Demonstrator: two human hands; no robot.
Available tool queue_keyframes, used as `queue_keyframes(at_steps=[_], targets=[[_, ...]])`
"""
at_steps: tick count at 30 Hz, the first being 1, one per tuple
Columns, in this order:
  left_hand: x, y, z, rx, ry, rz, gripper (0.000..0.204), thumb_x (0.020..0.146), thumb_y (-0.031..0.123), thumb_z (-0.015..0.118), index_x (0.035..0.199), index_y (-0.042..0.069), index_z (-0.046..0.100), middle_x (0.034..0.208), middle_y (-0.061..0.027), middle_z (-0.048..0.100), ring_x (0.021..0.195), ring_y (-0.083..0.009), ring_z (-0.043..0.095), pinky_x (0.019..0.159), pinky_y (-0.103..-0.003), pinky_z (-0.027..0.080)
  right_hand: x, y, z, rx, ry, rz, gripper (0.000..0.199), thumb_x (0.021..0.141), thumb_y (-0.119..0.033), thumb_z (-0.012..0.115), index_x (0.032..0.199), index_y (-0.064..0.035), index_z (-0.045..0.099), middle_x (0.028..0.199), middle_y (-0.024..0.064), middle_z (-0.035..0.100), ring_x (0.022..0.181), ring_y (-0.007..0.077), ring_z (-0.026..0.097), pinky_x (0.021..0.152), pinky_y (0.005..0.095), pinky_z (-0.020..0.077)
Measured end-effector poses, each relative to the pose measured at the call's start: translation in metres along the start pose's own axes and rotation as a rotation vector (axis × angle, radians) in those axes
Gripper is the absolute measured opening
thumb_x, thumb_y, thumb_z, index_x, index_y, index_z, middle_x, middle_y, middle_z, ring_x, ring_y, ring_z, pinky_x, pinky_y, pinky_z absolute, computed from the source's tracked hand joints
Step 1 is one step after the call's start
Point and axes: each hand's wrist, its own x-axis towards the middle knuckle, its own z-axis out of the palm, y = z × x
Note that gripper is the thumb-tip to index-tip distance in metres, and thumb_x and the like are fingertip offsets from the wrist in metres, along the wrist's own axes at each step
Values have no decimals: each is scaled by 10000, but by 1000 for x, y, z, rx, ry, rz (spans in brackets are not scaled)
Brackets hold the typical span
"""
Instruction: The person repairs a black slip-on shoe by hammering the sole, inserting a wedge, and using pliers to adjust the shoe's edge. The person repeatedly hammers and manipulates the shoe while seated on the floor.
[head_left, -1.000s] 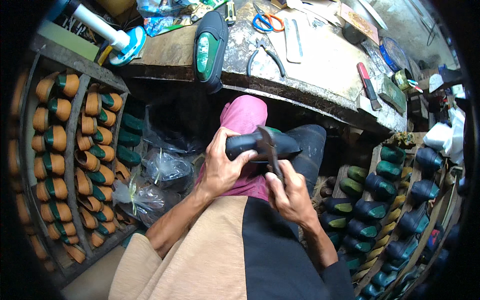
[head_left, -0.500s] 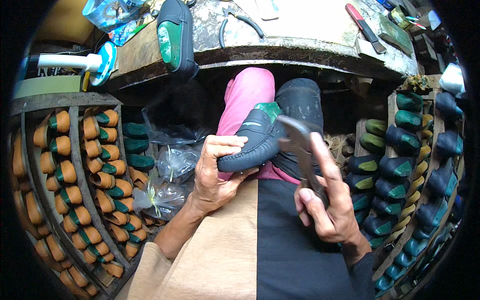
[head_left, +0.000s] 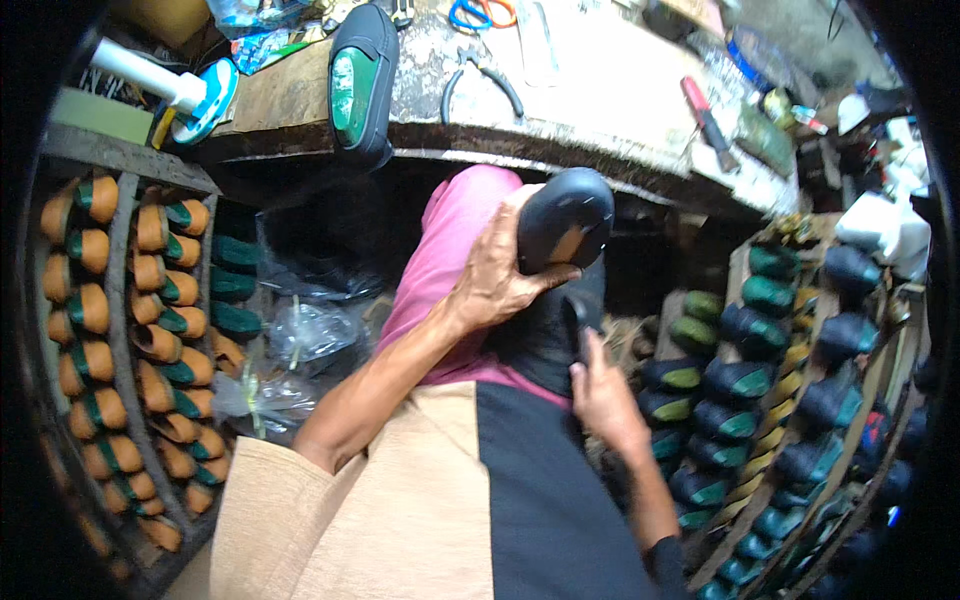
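Note:
My left hand (head_left: pixel 500 275) grips a black loafer (head_left: pixel 565 210) above my knees. The shoe's dark rounded underside faces up, with a tan patch near its lower edge and small bright specks on it. The fingers wrap its left side and the thumb lies across the lower end. Just below and to the right, my right hand (head_left: pixel 605 395) is closed on a dark metal tool, apparently lasting pincers (head_left: pixel 578 322); it is blurred and partly hidden. A gap separates the tool from the shoe.
A black loafer with a green insole (head_left: pixel 352 100) rests at the workbench edge (head_left: pixel 290 125). Pliers (head_left: pixel 478 85), scissors (head_left: pixel 482 14) and a red-handled knife (head_left: pixel 708 122) lie on the bench. Racks of tan shoes (head_left: pixel 85 360) and dark shoes (head_left: pixel 735 380) flank me.
My left hand has raised the loafer to the right and turned it, so its underside shows instead of its upper. My right hand and the tool have dropped lower. The view has shifted.

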Motion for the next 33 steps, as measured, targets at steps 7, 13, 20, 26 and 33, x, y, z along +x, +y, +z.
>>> queue_keyframes(at_steps=[7,13,20,26,33], targets=[[28,-46,25,-1,-75,-18,1048,946,366,944,1760,23,379,1705,-277,537,1591,-390,532,1325,-481,418,-66,49,25,-68,-44,210,385,1123,-210,597,1383,41,465,818,372,700,782,598,700,720,677,545],[-23,-46,27,24,-175,-281,993,977,395,838,1778,54,361,1737,-253,505,1598,-405,521,1327,-467,427,-48,68,-12,360,-240,396,225,960,-141,679,1113,13,623,762,123,705,656,265,702,611,443,539],[-31,-36,24,30,-37,-188,847,1031,501,780,1698,70,487,1629,-282,581,1499,-457,580,1272,-510,468,-25,89,-39,195,-307,403,168,945,-190,673,1002,-33,657,819,123,662,628,275,593,622,394,491],[-49,-32,24,3,-11,-220,884,978,365,842,1705,70,433,1622,-256,597,1463,-437,627,1235,-512,513,-19,55,-33,-192,-404,508,464,981,-428,858,1000,33,803,832,218,784,772,276,775,732,438,570],[-55,-39,30,45,111,-155,925,945,317,866,1716,98,402,1594,-246,618,1430,-448,641,1192,-541,527,-7,23,-70,251,-507,617,485,1120,-440,766,1067,30,874,993,92,865,925,154,759,920,358,595]])
